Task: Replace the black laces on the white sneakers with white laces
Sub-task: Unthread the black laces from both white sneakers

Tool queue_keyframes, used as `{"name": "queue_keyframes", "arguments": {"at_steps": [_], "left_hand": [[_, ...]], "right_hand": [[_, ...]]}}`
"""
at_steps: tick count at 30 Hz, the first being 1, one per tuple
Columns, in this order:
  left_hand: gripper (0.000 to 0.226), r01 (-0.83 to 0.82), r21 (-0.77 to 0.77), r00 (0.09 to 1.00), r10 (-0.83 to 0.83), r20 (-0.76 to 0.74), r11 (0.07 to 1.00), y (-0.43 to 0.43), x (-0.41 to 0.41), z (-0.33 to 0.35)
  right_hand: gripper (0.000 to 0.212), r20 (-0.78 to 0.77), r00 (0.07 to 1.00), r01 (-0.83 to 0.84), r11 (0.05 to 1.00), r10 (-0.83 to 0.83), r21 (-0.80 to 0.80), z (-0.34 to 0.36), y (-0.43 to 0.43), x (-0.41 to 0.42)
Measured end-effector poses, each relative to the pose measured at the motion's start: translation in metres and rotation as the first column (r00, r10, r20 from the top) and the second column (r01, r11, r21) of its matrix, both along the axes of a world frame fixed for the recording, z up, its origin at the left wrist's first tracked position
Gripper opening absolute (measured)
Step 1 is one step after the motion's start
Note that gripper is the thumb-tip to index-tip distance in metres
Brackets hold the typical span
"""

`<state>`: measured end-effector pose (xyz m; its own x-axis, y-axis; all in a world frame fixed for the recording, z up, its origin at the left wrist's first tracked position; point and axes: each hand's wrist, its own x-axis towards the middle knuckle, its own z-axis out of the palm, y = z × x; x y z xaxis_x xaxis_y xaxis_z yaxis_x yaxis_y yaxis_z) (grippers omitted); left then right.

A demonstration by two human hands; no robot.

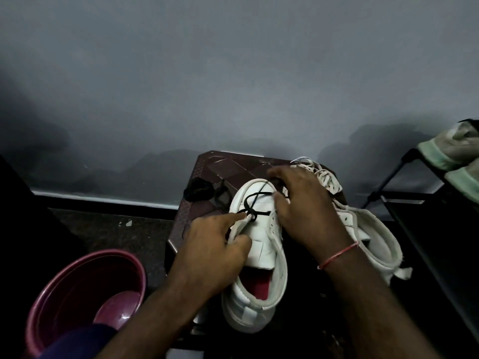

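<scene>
left hand (pixel 215 244) fingers grip the sneaker (pixel 261 246); right hand (pixel 308 211) fingers pinch its black lace (pixel 251 212)

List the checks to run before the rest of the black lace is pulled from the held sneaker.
1. Is the sneaker steadied? Ok: the left hand pinches its eyelet flap.
2. Is the black lace out of the eyelets? Not ok: it is crossed through them near the toe.
3. Does the right hand grip that lace? Cannot tell: its fingers hide the contact.
4. Are the white laces close by? Ok: they are at the second sneaker, on the right.
5. Is the loose black pile clear? Ok: it lies on the table, left of the toe.
</scene>
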<state>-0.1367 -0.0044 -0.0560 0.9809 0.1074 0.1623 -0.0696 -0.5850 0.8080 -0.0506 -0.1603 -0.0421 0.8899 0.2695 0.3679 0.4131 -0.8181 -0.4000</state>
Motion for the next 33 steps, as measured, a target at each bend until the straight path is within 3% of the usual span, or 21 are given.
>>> {"name": "queue_keyframes", "arguments": {"at_steps": [3, 5, 9, 14, 17, 20, 23, 25, 28, 31, 33], "left_hand": [[0.055, -0.005, -0.046, 1.0, 0.004, -0.002, 0.999, -0.002, 0.003, -0.002], [0.053, -0.02, -0.061, 1.0, 0.02, 0.01, 0.998, -0.004, 0.002, -0.003], [0.055, -0.022, -0.048, 1.0, 0.023, 0.022, 0.999, -0.003, 0.003, -0.006], [0.053, -0.002, -0.064, 1.0, 0.003, 0.018, 0.998, -0.003, 0.006, -0.006], [0.054, -0.003, -0.054, 1.0, 0.004, 0.011, 0.999, -0.004, 0.005, -0.007], [0.054, -0.026, -0.046, 0.999, 0.027, 0.023, 0.999, -0.005, 0.002, -0.007], [0.054, -0.053, -0.019, 0.998, 0.053, 0.033, 0.998, -0.005, 0.002, -0.008], [0.054, -0.061, -0.015, 0.997, 0.061, 0.037, 0.998, -0.005, 0.001, -0.007], [0.054, -0.071, -0.013, 0.997, 0.072, 0.035, 0.997, -0.004, 0.002, -0.004], [0.056, -0.074, -0.016, 0.997, 0.074, 0.017, 0.997, -0.004, 0.003, -0.007], [0.057, -0.064, -0.024, 0.998, 0.064, -0.001, 0.998, -0.004, 0.004, -0.009]], "right_hand": [[0.046, -0.102, 0.976, -0.206, 0.971, 0.194, -0.122, 0.003, 0.005, -0.005], [0.038, -0.097, 0.978, -0.2, 0.957, 0.184, -0.208, 0.004, 0.007, -0.007], [0.054, -0.135, 0.975, -0.207, 0.945, 0.177, -0.253, 0.006, 0.01, -0.01], [0.019, -0.101, 0.979, -0.196, 0.953, 0.177, -0.233, 0.002, 0.009, -0.007], [0.009, 0.024, 0.986, -0.157, 0.963, 0.166, -0.221, -0.001, 0.007, -0.007], [0.008, 0.139, 0.988, -0.054, 0.993, 0.069, -0.105, -0.006, 0.009, -0.012], [0.002, 0.097, 0.98, 0.158, 0.976, -0.173, 0.15, -0.001, 0.005, -0.008], [0.002, 0.08, 0.961, 0.24, 0.942, -0.265, 0.235, 0.006, -0.002, -0.003], [0.004, 0.023, 0.986, 0.163, 0.979, -0.167, 0.119, 0.011, -0.007, 0.003], [0.037, -0.019, 0.999, -0.049, 0.993, 0.047, -0.104, 0.005, -0.004, -0.001], [0.049, -0.058, 0.982, -0.186, 0.977, 0.18, -0.107, 0.004, -0.001, -0.006]]}}
